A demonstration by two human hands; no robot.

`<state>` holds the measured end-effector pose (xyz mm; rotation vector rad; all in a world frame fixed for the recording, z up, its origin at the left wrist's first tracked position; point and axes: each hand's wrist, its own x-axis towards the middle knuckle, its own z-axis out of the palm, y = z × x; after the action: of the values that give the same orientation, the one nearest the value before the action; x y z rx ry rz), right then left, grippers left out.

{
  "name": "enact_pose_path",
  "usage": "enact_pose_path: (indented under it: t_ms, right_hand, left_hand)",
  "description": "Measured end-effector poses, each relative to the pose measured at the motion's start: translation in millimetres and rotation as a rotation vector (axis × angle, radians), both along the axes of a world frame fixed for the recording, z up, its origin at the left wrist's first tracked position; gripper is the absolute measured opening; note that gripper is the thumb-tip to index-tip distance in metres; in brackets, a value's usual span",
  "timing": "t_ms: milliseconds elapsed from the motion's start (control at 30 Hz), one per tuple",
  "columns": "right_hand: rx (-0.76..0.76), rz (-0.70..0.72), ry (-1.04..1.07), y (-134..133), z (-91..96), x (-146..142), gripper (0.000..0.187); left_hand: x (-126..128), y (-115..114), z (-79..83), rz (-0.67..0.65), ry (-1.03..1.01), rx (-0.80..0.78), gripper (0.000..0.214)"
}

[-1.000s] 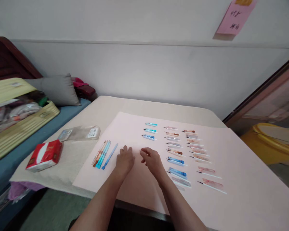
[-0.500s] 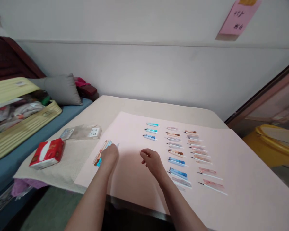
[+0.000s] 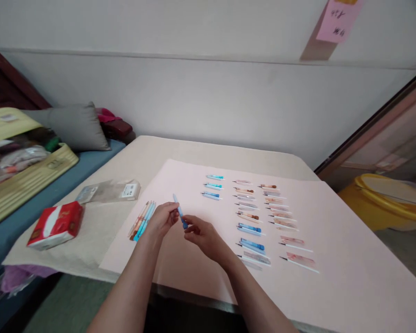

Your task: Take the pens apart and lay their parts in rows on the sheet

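A light-blue pen (image 3: pixel 177 205) with a darker blue end is held up between my hands, slanting up to the left. My left hand (image 3: pixel 165 218) is closed around its middle. The fingers of my right hand (image 3: pixel 200 233) pinch the dark blue lower end. Left of my left hand, a small group of pens (image 3: pixel 143 219) in brown, pale and turquoise lies side by side on the pink sheet (image 3: pixel 201 273). To the right, disassembled pens (image 3: pixel 251 228) lie in columns, their barrels beside thin refills.
A red tissue pack (image 3: pixel 57 225) and a clear plastic packet (image 3: pixel 107 190) lie on the cloth at the left. A yellow bin (image 3: pixel 364 199) stands past the right edge. A wall (image 3: pixel 201 101) rises behind the table.
My left hand has lifted a light-blue pen from the group at left and brought it rightward. My right hand has moved left and taken hold of its end. The view has shifted slightly.
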<state>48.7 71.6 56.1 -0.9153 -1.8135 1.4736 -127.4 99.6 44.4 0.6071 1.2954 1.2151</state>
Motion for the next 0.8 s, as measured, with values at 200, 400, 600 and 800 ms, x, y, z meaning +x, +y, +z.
enact_pose_path:
  t_ms: [200, 400, 600, 800]
  right_hand:
    - [-0.100, 0.019, 0.191, 2, -7.7, -6, 0.040]
    - [-0.102, -0.092, 0.217, -1, -4.6, -10, 0.028]
    - [-0.030, -0.027, 0.033, -2, -7.7, -7, 0.040]
    - [0.023, -0.137, -0.175, 5, -6.7, 1, 0.033]
  left_hand:
    - [10, -6, 7.9, -0.108, -0.163, 0.049, 0.016]
    - [17, -9, 12.4, -0.174, -0.156, 0.114, 0.018]
    - [11, -7, 11.1, -0.197, 0.164, 0.094, 0.015]
    - [-8, -9, 1.5, -0.261, 1.399, -0.171, 0.015]
